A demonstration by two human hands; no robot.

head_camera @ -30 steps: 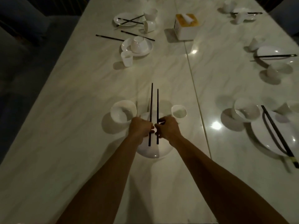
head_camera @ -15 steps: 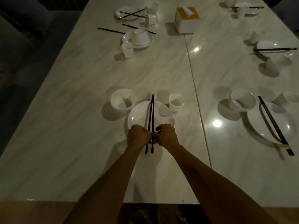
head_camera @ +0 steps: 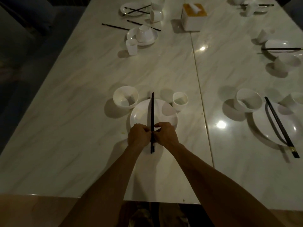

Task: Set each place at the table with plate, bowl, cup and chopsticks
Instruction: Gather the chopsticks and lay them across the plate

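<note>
While both hands, left (head_camera: 139,135) and right (head_camera: 165,134), pinch the paired chopsticks (head_camera: 152,112) over the centre plate (head_camera: 170,119) between bowl (head_camera: 125,98) and cup (head_camera: 179,101), upper-left settings (head_camera: 142,36) appear disordered, judged outstanding.

1. Tissue box (head_camera: 194,17): white sides, orange top, one white tissue standing out of the slot; upright.
2. Joint line (head_camera: 201,102): starts at the tissue box's near edge and runs toward the viewer.
3. Light glare (head_camera: 202,48): nearer than the tissue box, just right of the joint line.
4. Dark seat (head_camera: 32,15): well left of the tissue box.
</note>
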